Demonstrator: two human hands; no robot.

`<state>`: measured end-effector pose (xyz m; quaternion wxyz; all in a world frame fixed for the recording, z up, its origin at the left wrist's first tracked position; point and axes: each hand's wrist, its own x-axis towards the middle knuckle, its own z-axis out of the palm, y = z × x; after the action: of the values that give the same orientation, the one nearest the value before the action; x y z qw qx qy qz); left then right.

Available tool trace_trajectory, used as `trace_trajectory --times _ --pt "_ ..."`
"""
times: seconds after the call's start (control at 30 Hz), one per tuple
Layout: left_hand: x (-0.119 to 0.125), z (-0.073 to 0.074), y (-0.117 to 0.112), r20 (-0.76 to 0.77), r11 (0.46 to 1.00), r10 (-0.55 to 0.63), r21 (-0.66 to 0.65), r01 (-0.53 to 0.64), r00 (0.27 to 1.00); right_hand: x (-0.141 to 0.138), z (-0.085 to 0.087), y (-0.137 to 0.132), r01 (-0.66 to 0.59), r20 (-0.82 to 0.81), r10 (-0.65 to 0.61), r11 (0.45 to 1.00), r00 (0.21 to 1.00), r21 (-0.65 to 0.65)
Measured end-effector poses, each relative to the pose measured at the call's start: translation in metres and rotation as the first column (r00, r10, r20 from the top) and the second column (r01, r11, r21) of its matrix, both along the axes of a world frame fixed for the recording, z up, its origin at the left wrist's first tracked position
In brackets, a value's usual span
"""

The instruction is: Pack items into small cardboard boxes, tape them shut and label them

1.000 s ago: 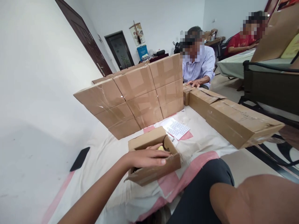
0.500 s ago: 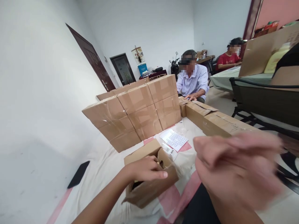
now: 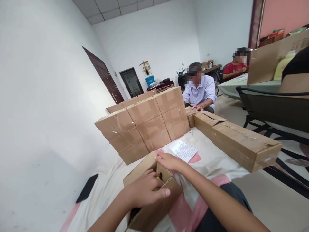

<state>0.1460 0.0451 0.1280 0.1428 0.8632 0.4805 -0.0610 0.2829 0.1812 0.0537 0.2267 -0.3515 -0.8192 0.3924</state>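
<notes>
An open cardboard box (image 3: 166, 201) stands on the cloth in front of me, its flaps up. My left hand (image 3: 145, 190) lies over the opening, fingers spread and reaching inside, with the thumb stretched across the near side. Under those fingers shows something dark and yellow (image 3: 159, 176), too covered to name. My right hand (image 3: 170, 161) is at the box's far right corner, its fingers bent over the upper edge of a flap. Just beyond it a white sheet with rows of blue oval outlines (image 3: 184, 150) lies flat.
Taped cartons (image 3: 151, 125) form a stack behind the box. A long carton (image 3: 241, 141) runs along the right. On the left lies a black flat object (image 3: 87, 188). One person (image 3: 200, 88) sits beyond the cartons, another (image 3: 235, 67) at a table farther back.
My right hand has swung in from the right to the box's far corner. My left hand remains at the opening. The small white item beside the sheet is now out of sight.
</notes>
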Motion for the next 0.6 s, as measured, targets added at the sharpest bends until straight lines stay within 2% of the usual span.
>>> trace_trajectory --times 0.07,0.13,0.23,0.4,0.53,0.57,0.6 --pt "-0.004 0.002 -0.007 0.012 0.997 0.039 -0.060 -0.039 0.999 -0.004 -0.003 -0.003 -0.058 0.112 0.060 0.998 0.992 -0.017" --pt "-0.005 0.003 -0.013 0.024 0.996 0.067 -0.063 -0.065 0.997 -0.006 -0.002 -0.005 -0.067 0.153 0.061 0.997 0.986 0.036" --pt "-0.006 0.004 -0.021 0.022 0.993 0.117 -0.006 -0.117 0.993 -0.008 -0.002 -0.006 -0.018 0.195 -0.007 0.992 0.981 0.124" --pt "-0.009 0.000 -0.033 0.061 0.964 0.219 0.137 -0.226 0.974 -0.008 -0.009 0.000 -0.007 0.217 -0.021 0.992 0.976 0.129" --pt "-0.029 -0.014 -0.042 0.046 0.899 0.250 0.361 -0.249 0.967 -0.011 -0.015 0.005 -0.034 0.202 0.004 0.989 0.979 0.145" --pt "-0.039 -0.019 -0.047 0.055 0.858 0.276 0.436 -0.272 0.960 -0.011 -0.016 0.005 -0.031 0.200 -0.001 0.987 0.980 0.156" --pt "-0.051 -0.026 -0.054 0.084 0.794 0.319 0.521 -0.314 0.944 -0.012 -0.017 0.005 -0.023 0.199 -0.011 0.986 0.980 0.167"
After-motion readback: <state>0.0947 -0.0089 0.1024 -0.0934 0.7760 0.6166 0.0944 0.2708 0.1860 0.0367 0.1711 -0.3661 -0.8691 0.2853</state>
